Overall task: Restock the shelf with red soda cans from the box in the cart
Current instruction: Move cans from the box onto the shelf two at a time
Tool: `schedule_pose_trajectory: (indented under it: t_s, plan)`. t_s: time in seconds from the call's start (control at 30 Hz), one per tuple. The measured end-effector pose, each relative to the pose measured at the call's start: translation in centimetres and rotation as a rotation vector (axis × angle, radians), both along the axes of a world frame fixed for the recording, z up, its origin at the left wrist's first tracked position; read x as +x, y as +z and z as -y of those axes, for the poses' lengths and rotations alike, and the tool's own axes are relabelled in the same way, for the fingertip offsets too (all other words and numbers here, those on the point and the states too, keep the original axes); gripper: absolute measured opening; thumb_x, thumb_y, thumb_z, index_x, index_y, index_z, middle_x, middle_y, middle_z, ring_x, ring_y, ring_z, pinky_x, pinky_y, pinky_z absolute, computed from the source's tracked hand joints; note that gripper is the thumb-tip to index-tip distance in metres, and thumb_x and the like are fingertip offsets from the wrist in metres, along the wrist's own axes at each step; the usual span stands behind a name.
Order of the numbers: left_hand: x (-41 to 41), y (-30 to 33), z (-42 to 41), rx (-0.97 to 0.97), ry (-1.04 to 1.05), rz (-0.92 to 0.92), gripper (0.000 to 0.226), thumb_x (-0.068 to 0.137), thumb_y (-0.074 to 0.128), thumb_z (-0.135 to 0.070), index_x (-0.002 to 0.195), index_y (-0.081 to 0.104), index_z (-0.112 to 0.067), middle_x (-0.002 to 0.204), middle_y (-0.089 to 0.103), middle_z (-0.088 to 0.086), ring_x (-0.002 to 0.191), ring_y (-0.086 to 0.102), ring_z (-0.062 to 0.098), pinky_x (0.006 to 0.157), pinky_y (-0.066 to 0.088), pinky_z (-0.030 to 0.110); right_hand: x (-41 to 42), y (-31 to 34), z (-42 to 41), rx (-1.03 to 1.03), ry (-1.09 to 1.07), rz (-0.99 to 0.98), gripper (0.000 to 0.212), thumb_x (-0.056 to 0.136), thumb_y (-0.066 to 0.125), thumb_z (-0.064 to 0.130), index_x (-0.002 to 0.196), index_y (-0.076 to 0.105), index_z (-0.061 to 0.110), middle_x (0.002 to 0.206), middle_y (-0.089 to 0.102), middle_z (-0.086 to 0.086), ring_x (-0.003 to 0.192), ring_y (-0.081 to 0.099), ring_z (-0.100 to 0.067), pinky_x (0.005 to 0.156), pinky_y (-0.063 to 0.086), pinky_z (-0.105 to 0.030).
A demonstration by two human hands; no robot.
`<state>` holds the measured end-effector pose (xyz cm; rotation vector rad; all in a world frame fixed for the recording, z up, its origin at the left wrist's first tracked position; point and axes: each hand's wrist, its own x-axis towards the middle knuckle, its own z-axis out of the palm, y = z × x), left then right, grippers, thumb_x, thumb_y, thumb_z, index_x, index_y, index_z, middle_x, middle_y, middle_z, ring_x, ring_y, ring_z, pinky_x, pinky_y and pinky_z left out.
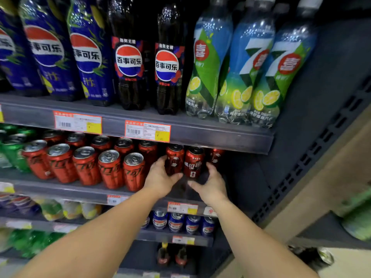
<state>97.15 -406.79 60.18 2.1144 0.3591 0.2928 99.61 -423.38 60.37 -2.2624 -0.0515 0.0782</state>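
Note:
Two red soda cans stand side by side on the middle shelf point(84, 189), right of a long row of red cans point(111, 170). My left hand point(160, 177) cups the left can point(174, 160) from its left side. My right hand point(212, 185) wraps the lower right of the right can point(193, 164), fingers behind it. A third dark red can point(216, 156) stands further right at the back. The box and the cart are out of view.
Large cola and lemon-lime bottles point(253, 63) fill the shelf above, its edge point(200, 135) low over the cans. Green cans point(12, 151) sit at the far left. Blue cans point(176, 222) stand on the shelf below. A dark side panel point(301, 149) closes the right.

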Motion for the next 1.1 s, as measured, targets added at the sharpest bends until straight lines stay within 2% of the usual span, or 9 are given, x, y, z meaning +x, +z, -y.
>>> schedule_pose_trajectory:
  t_s: [0.1,0.27,0.37,0.5,0.57,0.67,0.83,0.97,1.1]
  plan:
    - [-3.2,2.9,0.5,0.078,-0.047,-0.012,0.077,0.077,0.075,-0.036,0.141,0.039,-0.011,0.139,0.047,0.014,0.129,0.045,0.024,0.109,0.034,0.031,-2.6,2.3,0.5,-0.117,0.074,0.020,0.083,0.079,0.070,0.048,0.148,0.029,0.026,0.149,0.041,-0.001,0.136,0.037,-0.025,0.110,0.036,-0.043]
    - [-7.8,5.7,-0.7,0.326,-0.180,-0.032,0.070,0.085,0.066,-0.038,0.144,0.035,-0.014,0.145,0.041,0.008,0.134,0.037,0.023,0.110,0.030,0.030,-6.0,5.0,-1.3,-0.336,0.160,0.093,0.070,0.087,0.057,0.050,0.147,0.031,0.024,0.149,0.041,-0.004,0.135,0.034,-0.029,0.108,0.035,-0.041]
    - [-10.8,5.8,-3.9,0.443,-0.189,-0.031,0.067,0.086,0.064,-0.040,0.143,0.037,-0.016,0.145,0.042,0.004,0.134,0.037,0.023,0.110,0.031,0.033,-8.0,5.5,-4.7,-0.408,0.254,0.170,0.068,0.090,0.051,0.052,0.148,0.028,0.025,0.153,0.035,-0.004,0.140,0.029,-0.027,0.113,0.029,-0.042]
    - [-16.1,5.6,-11.4,0.677,-0.112,-0.011,0.060,0.082,0.067,-0.040,0.133,0.052,-0.014,0.136,0.053,0.008,0.127,0.048,0.027,0.108,0.036,0.033,-11.6,5.5,-12.0,-0.551,0.449,0.281,0.064,0.094,0.045,0.047,0.149,0.026,0.022,0.156,0.027,-0.005,0.145,0.019,-0.027,0.117,0.021,-0.041]
    - [-19.0,5.5,-16.7,0.799,-0.016,-0.022,0.062,0.075,0.071,-0.043,0.128,0.058,-0.013,0.131,0.058,0.011,0.122,0.055,0.028,0.102,0.042,0.035,-13.5,5.6,-17.3,-0.604,0.553,0.364,0.063,0.094,0.045,0.045,0.149,0.025,0.021,0.157,0.025,-0.005,0.145,0.016,-0.027,0.117,0.019,-0.041]
    - [-24.6,5.4,-25.3,0.823,0.132,-0.189,0.068,0.081,0.058,-0.050,0.140,0.042,-0.020,0.148,0.041,0.006,0.137,0.036,0.028,0.112,0.028,0.043,-17.3,5.8,-27.3,-0.612,0.694,0.428,0.063,0.095,0.042,0.044,0.150,0.021,0.023,0.159,0.019,-0.004,0.147,0.011,-0.026,0.117,0.014,-0.044]
    - [-36.3,6.3,-41.4,0.845,0.414,-0.345,0.065,0.080,0.042,-0.052,0.140,0.038,-0.025,0.151,0.034,0.004,0.141,0.025,0.028,0.114,0.019,0.050,-26.9,6.1,-47.0,-0.592,0.916,0.501,0.065,0.092,0.043,0.047,0.150,0.024,0.025,0.158,0.023,-0.006,0.147,0.014,-0.029,0.118,0.013,-0.045]
    - [-45.0,7.8,-52.8,0.864,0.631,-0.437,0.066,0.086,0.047,-0.053,0.144,0.032,-0.026,0.155,0.027,0.004,0.144,0.018,0.026,0.117,0.011,0.048,-34.9,7.1,-60.7,-0.520,1.076,0.520,0.066,0.090,0.039,0.049,0.150,0.023,0.026,0.159,0.020,-0.005,0.148,0.010,-0.027,0.118,0.008,-0.046]
    - [-51.4,8.0,-61.7,0.792,0.757,-0.505,0.067,0.089,0.049,-0.050,0.147,0.026,-0.025,0.158,0.019,0.004,0.147,0.010,0.026,0.118,0.006,0.048,-40.4,7.7,-72.4,-0.478,1.209,0.558,0.065,0.093,0.044,0.047,0.151,0.020,0.028,0.160,0.017,-0.003,0.148,0.008,-0.025,0.118,0.006,-0.045]
